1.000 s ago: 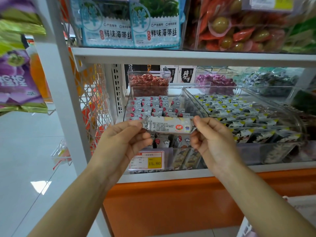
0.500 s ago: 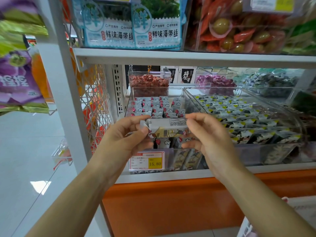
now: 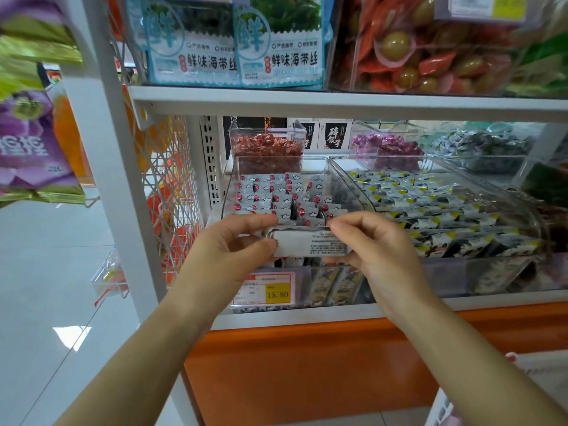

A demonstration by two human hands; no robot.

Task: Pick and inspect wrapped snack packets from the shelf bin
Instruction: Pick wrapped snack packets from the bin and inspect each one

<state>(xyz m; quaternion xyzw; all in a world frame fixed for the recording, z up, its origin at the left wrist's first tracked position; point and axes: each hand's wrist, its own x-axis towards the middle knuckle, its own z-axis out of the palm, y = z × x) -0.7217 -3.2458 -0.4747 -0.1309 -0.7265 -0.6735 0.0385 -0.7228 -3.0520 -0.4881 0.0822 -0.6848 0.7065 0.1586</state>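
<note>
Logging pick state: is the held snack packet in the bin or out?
Out. Left hand and right hand pinch the packet by its ends, in front of the clear bin, apart from those stacked inside.

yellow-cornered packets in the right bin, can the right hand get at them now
Probably yes: their open-topped bin sits just beside the right hand, nothing between. But it pinches a packet, so it must let go first.
</note>
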